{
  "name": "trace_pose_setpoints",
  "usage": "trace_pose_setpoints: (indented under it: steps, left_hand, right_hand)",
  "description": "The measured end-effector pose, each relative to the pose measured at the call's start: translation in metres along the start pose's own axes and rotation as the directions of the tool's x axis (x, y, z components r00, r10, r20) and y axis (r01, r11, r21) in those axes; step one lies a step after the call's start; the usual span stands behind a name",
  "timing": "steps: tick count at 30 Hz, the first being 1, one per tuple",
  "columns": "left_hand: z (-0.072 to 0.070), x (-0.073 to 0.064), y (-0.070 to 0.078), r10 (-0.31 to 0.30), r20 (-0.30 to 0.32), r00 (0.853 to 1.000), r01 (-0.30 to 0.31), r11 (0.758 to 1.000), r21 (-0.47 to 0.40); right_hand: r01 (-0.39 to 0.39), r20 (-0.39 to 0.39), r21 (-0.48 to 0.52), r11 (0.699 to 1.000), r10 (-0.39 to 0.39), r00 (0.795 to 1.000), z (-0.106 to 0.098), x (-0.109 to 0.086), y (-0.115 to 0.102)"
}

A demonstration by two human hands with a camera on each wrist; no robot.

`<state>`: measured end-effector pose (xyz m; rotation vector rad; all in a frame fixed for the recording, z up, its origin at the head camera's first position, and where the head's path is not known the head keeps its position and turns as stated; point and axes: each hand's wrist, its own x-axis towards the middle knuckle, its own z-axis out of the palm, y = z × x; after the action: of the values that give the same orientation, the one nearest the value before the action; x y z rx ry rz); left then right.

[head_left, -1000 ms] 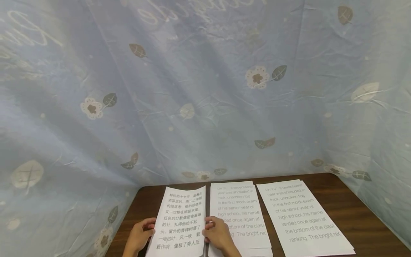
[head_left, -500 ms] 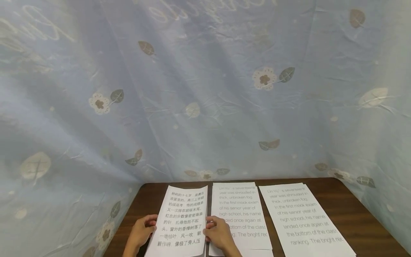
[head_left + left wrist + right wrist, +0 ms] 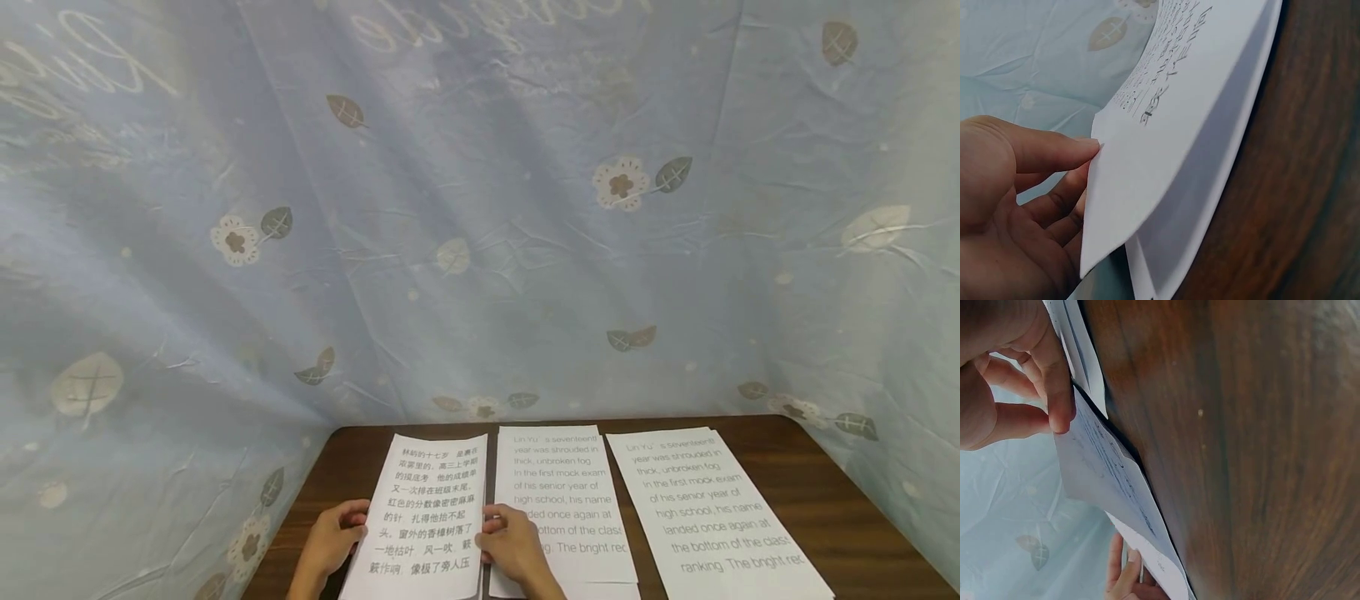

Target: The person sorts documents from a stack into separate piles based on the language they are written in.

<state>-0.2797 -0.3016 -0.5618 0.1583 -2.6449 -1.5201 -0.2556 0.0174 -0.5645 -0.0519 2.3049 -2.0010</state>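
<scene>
A paper sheet printed with Chinese text [image 3: 423, 521] is held by both hands at the left of the table. My left hand [image 3: 332, 537] pinches its left edge, and my right hand [image 3: 515, 546] pinches its right edge. In the left wrist view the thumb lies on top of the sheet [image 3: 1141, 169], which bows upward; more paper [image 3: 1210, 194] shows below it, with a gap between. The right wrist view has thumb and fingers gripping the sheet's edge [image 3: 1085, 478].
To the right lie a stack of sheets with English text [image 3: 555, 475] and another such stack [image 3: 697, 500], slightly askew. The dark wooden table [image 3: 795, 467] meets a pale blue patterned curtain [image 3: 525, 292] behind and at the sides.
The head view has shifted slightly, so the scene sits a little further right. Both hands keep their hold on the sheet, with little visible movement.
</scene>
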Motion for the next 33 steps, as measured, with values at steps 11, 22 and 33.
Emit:
trace_pose_setpoints:
  steps: [11,22,33]
  left_hand:
    - [-0.002,-0.001,0.007,-0.012,-0.027,1.000,0.012,1.000,0.012]
    - [-0.001,0.000,0.008,-0.057,-0.030,0.998,0.057,0.998,-0.001]
    - [0.013,0.001,0.026,-0.049,-0.015,0.999,0.048,0.997,-0.058]
  right_hand:
    - [0.092,-0.015,-0.162,0.983,-0.095,0.995,-0.011,0.002,0.002]
    - [0.039,-0.044,-0.158,0.987,-0.047,0.998,-0.031,0.005,0.008]
    - [0.036,-0.088,-0.191,0.981,-0.053,0.995,-0.068,0.004,0.007]
